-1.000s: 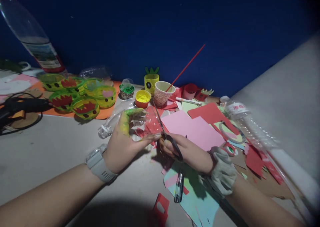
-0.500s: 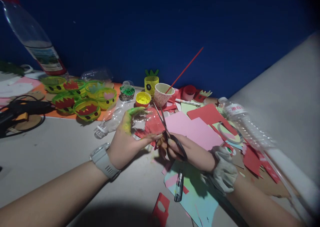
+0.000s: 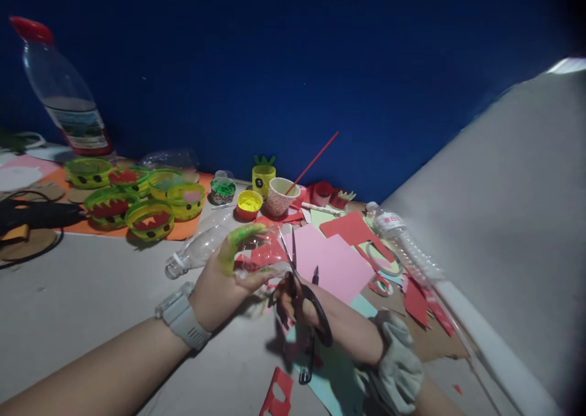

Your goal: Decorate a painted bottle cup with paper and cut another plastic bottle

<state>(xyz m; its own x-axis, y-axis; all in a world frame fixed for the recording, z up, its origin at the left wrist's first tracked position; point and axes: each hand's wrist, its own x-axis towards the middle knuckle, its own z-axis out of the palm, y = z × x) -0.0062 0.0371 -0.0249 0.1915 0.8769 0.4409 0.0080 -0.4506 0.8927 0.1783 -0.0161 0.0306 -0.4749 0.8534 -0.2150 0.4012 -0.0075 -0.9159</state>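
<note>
My left hand (image 3: pixel 224 276), smeared with green and yellow paint, grips a clear plastic piece (image 3: pixel 263 251) cut from a bottle. A grey watch (image 3: pixel 180 315) sits on that wrist. My right hand (image 3: pixel 297 300) is closed through the black handles of the scissors (image 3: pixel 304 291), whose blades point up into the clear plastic piece. A grey glove (image 3: pixel 396 367) is bunched around my right wrist. Below the hands a black pen (image 3: pixel 306 367) lies on light blue paper (image 3: pixel 339 379).
Pink and red paper sheets (image 3: pixel 329 257) lie beyond the hands. Paint pots (image 3: pixel 249 204), a paper cup with a red brush (image 3: pixel 279 196), several green-yellow rings (image 3: pixel 149 218), clear bottles (image 3: pixel 196 251) and a glue gun (image 3: pixel 27 215) crowd the table. The blue wall stands behind.
The view has pulled back and tilted up, so the table items appear farther away. Both hands have stayed together on the plastic piece, and the scissors' blades have shifted slightly.
</note>
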